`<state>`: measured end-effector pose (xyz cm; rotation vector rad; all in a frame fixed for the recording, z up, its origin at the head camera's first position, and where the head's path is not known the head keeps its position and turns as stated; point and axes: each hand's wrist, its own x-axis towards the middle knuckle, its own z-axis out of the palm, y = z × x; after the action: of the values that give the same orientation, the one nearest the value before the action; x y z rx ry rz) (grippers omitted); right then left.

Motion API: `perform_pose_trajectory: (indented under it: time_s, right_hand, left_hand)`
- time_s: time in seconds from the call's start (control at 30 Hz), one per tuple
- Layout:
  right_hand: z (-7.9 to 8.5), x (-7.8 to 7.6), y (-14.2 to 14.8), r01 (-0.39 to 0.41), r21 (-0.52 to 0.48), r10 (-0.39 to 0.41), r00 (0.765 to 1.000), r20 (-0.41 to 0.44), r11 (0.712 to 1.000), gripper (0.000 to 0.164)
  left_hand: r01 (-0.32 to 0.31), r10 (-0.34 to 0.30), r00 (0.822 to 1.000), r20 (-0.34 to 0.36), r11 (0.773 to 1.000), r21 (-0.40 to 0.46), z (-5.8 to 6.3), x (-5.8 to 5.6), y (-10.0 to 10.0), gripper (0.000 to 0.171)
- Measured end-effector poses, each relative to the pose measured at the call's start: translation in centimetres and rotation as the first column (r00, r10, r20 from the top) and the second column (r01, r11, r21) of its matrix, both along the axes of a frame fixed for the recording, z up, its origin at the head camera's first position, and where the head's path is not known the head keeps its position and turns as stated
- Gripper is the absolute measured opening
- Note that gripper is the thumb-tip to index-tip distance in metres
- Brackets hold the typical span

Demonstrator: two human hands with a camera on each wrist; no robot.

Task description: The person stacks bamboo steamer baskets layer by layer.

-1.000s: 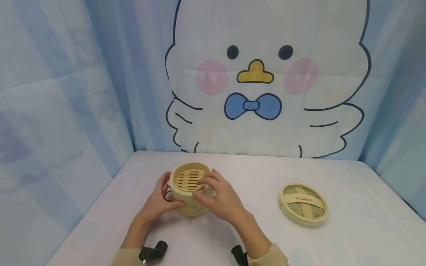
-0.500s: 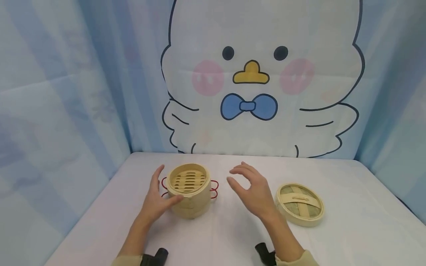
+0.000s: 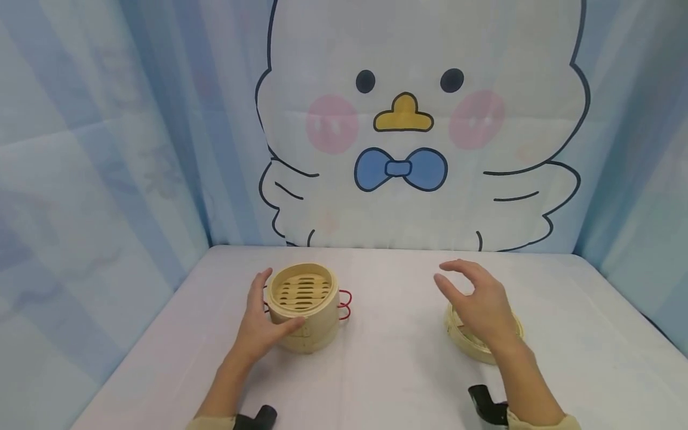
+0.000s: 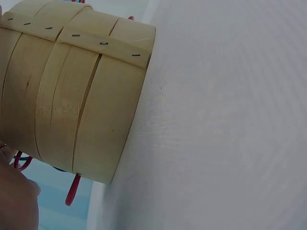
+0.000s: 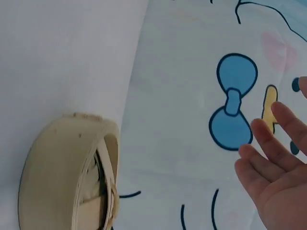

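With thumbs and fingers apart, the left hand (image 3: 259,331) flanks the steamer (image 3: 319,327) nearer the tabletop's (image 3: 387,370) left edge while the right hand (image 3: 482,306) hovers by the lid (image 3: 466,346) nearer the right, seemingly a reach that calls for lowering.

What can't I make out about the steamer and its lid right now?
Lid: in the head view, the right hand covers much of its top; the right wrist view's bottom edge cuts it off.
Steamer inside: in the head view, slats hide whether anything lies below.
Left hand, contact with the steamer: unclear in the head view; the left wrist view's left edge cuts the hand off.
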<state>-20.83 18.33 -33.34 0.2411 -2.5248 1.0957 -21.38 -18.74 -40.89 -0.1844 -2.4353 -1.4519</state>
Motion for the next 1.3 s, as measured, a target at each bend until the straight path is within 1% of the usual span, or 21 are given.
perform_pose_trajectory:
  time_s: [0.07, 0.17, 0.3, 0.43, 0.57, 0.7, 0.77, 0.87, 1.03, 1.3]
  right_hand:
    - [0.2, 0.2, 1.6, 0.031, 0.045, -0.034, 0.996, 0.078, 0.999, 0.049]
    - [0.1, 0.3, 3.8, 0.054, 0.115, -0.075, 0.979, 0.189, 0.992, 0.058]
    - [-0.4, 0.0, 5.8, 0.045, 0.186, -0.095, 0.958, 0.27, 0.982, 0.062]
    - [-0.6, -0.5, 6.5, 0.004, 0.224, -0.078, 0.944, 0.321, 0.975, 0.058]
    - [-0.9, -1.0, 6.8, -0.07, 0.238, -0.024, 0.927, 0.373, 0.969, 0.055]
    - [-1.8, -1.5, 6.8, -0.135, 0.234, 0.026, 0.908, 0.418, 0.963, 0.056]
    - [-2.2, -1.6, 6.9, -0.148, 0.24, 0.031, 0.901, 0.432, 0.959, 0.056]
    - [-2.6, -1.8, 7.1, -0.14, 0.265, 0.008, 0.897, 0.443, 0.954, 0.055]
    - [-3.0, -1.9, 7.8, -0.113, 0.295, -0.023, 0.907, 0.421, 0.949, 0.049]
    - [-3.7, -1.7, 8.5, -0.095, 0.294, -0.029, 0.921, 0.389, 0.951, 0.043]
  left_hand:
    - [0.002, -0.002, 1.0, 0.003, 1.0, 0.002, 0.1, 0.1, 0.3, 0.114]
    - [-0.004, 0.004, 1.0, 0.016, 1.0, 0.008, 0.0, 0.2, 0.6, 0.113]
    - [-0.013, 0.013, 1.0, 0.016, 1.0, 0.011, -0.2, 0.4, 0.6, 0.11]
    - [-0.024, 0.024, 1.0, 0.011, 1.0, 0.009, -0.4, 0.6, 0.2, 0.109]
    - [-0.043, 0.042, 0.999, 0.034, 0.999, 0.009, -0.4, 0.9, 0.0, 0.11]
    - [-0.054, 0.054, 0.997, 0.049, 0.998, 0.011, -0.4, 1.1, -0.2, 0.109]
    - [-0.051, 0.051, 0.998, 0.049, 0.999, 0.008, -0.5, 1.2, -0.2, 0.109]
    - [-0.037, 0.037, 0.999, 0.039, 0.999, 0.005, -0.6, 1.1, -0.2, 0.108]
    - [-0.019, 0.019, 0.999, 0.033, 1.0, 0.005, -0.5, 0.8, 0.0, 0.106]
    - [-0.012, 0.012, 0.999, 0.034, 1.0, -0.001, -0.3, 0.6, 0.3, 0.104]
